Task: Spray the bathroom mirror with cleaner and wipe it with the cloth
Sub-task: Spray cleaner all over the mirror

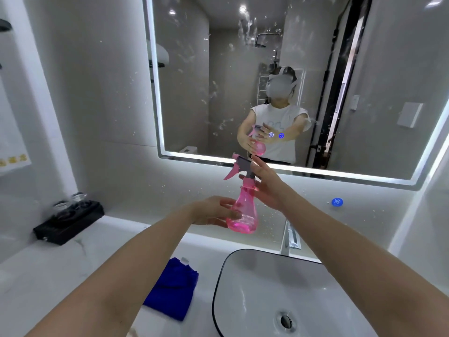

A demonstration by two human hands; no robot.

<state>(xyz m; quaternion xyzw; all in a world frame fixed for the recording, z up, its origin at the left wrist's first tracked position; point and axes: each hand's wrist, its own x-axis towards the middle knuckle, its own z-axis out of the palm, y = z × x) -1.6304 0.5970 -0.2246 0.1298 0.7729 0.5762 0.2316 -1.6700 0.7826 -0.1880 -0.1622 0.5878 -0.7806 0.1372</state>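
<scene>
A pink see-through spray bottle [243,212] with a grey and pink trigger head is held upright in front of the mirror [303,76], nozzle pointing left. My left hand [213,210] cups the bottle's round base. My right hand [266,187] wraps the neck just under the trigger head. The lit-edged mirror carries splashes and streaks of liquid across its upper middle. A folded blue cloth [173,289] lies on the white counter, left of the basin, below my left forearm.
A white basin [255,288] with a dark rim and a drain sits at the lower right, with a chrome tap [290,238] behind it. A black tray [69,221] with glasses stands on the counter at the left. A blue round button [337,202] is on the wall.
</scene>
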